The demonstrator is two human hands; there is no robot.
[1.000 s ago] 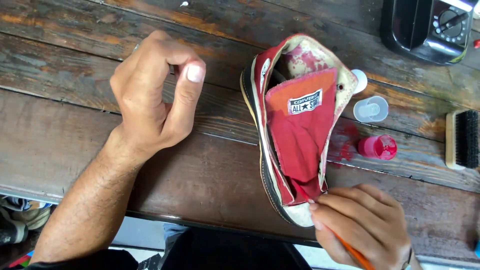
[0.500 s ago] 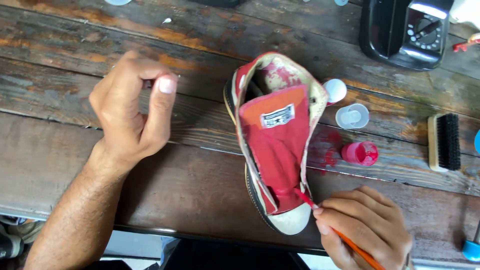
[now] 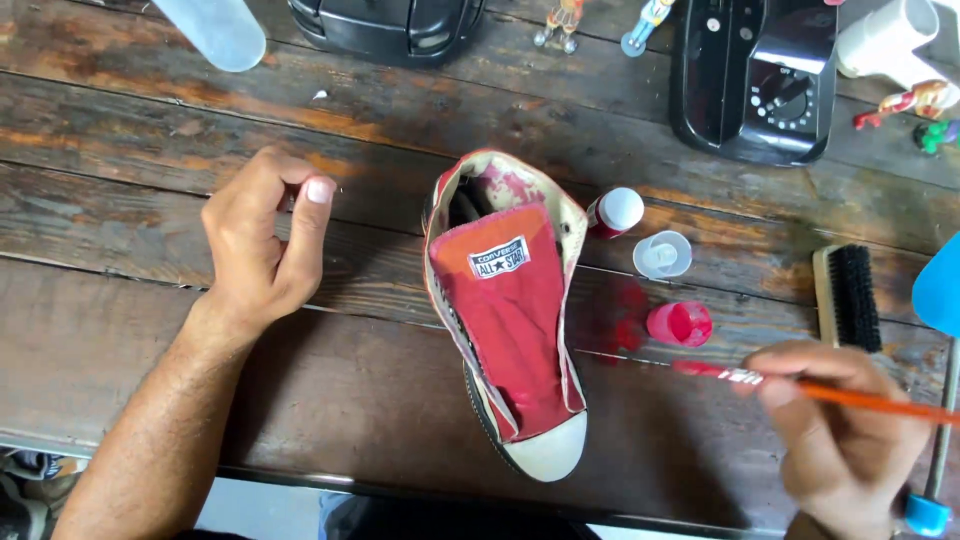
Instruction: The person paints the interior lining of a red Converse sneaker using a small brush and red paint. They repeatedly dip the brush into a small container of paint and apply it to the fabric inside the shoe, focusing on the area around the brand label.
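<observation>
The tabletop point(image 3: 150, 330) is dark, weathered planks running side to side, its near edge just below the shoe's toe. The red high-top shoe point(image 3: 510, 320) lies in the middle of it, long axis running away from the person, white toe cap at the near edge, open collar pointing to the far side, tongue spread flat and facing up. Left of the shoe the planks lie bare, and there the left hand point(image 3: 262, 245) hovers, its grip narrow and empty, thumb against curled fingers. Right of the shoe the room is tighter: the right hand point(image 3: 845, 430) sits by the near edge, grip pinched on an orange paintbrush point(image 3: 790, 382) whose red tip points at the shoe. Beyond the brush tip stand an open red paint pot point(image 3: 680, 323), a clear cap point(image 3: 662, 254) and a small white-capped bottle point(image 3: 615, 211) close to the shoe's collar. A black-bristled brush point(image 3: 848, 298) lies farther right of the shoe.
</observation>
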